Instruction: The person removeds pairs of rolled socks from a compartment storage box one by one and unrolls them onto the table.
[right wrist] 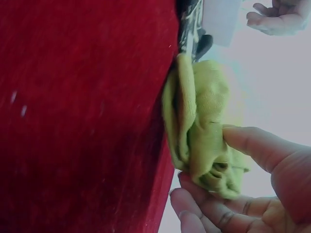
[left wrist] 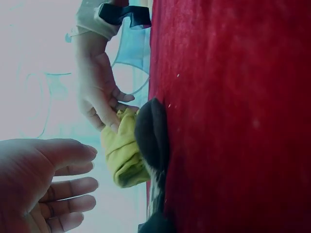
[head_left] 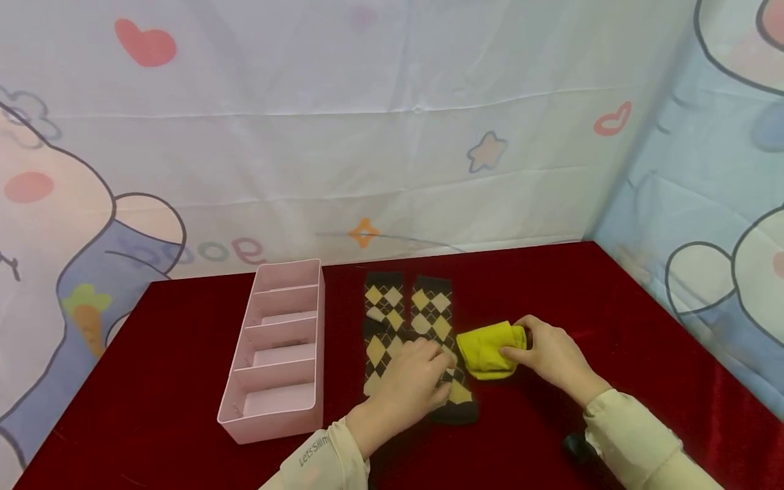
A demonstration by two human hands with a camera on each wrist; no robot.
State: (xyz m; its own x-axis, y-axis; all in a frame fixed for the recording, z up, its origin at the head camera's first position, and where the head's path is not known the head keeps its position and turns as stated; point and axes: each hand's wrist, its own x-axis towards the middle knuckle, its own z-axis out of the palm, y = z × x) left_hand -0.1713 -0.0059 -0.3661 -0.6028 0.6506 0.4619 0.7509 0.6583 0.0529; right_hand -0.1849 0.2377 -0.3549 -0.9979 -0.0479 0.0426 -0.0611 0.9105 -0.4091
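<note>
A folded bundle of yellow socks [head_left: 486, 347] sits on the red cloth, right of two argyle socks. My right hand [head_left: 554, 357] pinches its right end, the thumb on the near face and fingers behind, as the right wrist view shows. The left argyle sock [head_left: 376, 350] and the right argyle sock [head_left: 431, 309] lie flat side by side, dark with yellow and cream diamonds. Above their lower parts hovers my left hand [head_left: 410, 381], hiding some of them. Its fingers are loosely bent with nothing in them, apart from the fabric in the left wrist view.
Left of the socks stands a pink divided box [head_left: 275, 427] with several compartments in a row. A red cloth [head_left: 153, 381] covers the table. Printed fabric walls [head_left: 294, 170] rise behind the table and along its right side.
</note>
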